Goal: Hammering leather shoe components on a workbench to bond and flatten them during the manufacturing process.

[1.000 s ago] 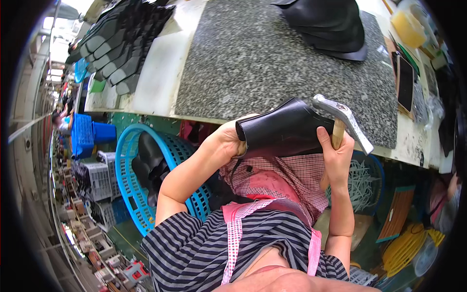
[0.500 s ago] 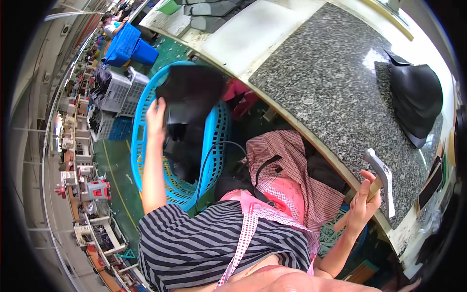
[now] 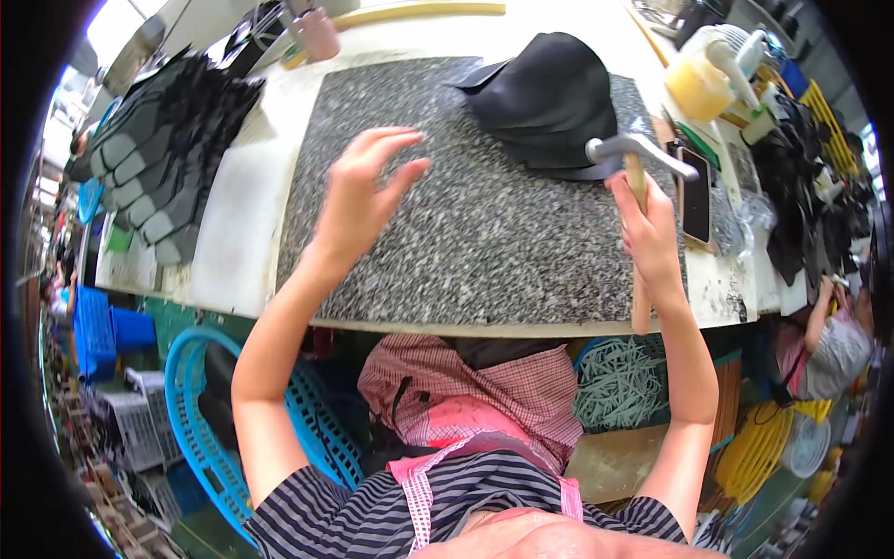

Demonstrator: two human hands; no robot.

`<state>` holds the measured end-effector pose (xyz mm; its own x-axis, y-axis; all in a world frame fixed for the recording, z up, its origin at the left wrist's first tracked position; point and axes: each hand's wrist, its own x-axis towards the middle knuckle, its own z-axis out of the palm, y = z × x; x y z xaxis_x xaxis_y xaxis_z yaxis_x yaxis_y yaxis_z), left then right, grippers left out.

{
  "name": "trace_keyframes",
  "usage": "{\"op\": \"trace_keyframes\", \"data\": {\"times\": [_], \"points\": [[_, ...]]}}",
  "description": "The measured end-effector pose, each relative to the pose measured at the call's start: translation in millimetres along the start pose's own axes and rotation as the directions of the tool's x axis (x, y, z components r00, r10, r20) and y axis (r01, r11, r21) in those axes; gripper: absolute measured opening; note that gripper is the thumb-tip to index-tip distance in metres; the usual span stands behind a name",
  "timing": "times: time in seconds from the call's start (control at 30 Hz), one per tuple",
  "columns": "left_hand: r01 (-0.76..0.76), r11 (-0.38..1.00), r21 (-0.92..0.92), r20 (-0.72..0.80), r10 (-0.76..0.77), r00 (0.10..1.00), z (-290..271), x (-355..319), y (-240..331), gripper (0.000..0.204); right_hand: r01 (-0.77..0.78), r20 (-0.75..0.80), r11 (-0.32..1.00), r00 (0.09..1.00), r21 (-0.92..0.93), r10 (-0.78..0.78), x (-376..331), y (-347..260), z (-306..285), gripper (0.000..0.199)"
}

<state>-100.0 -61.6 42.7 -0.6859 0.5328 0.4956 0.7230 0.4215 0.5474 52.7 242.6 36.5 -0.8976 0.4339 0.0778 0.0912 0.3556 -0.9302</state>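
- Black leather piece (image 3: 545,98) lies on the far side of the speckled stone slab (image 3: 447,214), untouched.
- Left hand (image 3: 363,200) hovers spread wide, empty, reaching toward it.
- Right hand (image 3: 647,228) grips the hammer (image 3: 638,158), raised; pounding looks not yet started.

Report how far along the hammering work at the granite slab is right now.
Done: one black leather piece sits in the blue plastic basket by the knees. In hand: the right hand grips a wooden-handled metal hammer; the open left hand reaches over the speckled granite slab. Left: the black moulded leather piece lies untouched.
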Motion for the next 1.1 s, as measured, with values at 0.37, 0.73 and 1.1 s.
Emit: {"op": "trace_keyframes", "data": {"times": [0.37,0.73,1.1], "points": [[-0.203,0.674,0.710,0.020,0.269,0.963,180.5,127.4,-0.8,0.057,0.045,-0.377,0.945,0.910,-0.324,-0.173,148.8,18.5,14.9,0.052],[-0.020,0.931,-0.364,-0.688,-0.254,0.680,-8.2,90.0,-52.9,0.036,-0.039,-0.315,0.963,0.948,-0.265,-0.048,174.1,44.1,13.7,0.048],[-0.264,0.963,-0.055,0.592,0.244,0.768,22.4,-84.2,83.5,0.062,0.178,-0.187,0.957,0.973,0.228,-0.137,21.5,-33.4,10.6,0.031]]}}
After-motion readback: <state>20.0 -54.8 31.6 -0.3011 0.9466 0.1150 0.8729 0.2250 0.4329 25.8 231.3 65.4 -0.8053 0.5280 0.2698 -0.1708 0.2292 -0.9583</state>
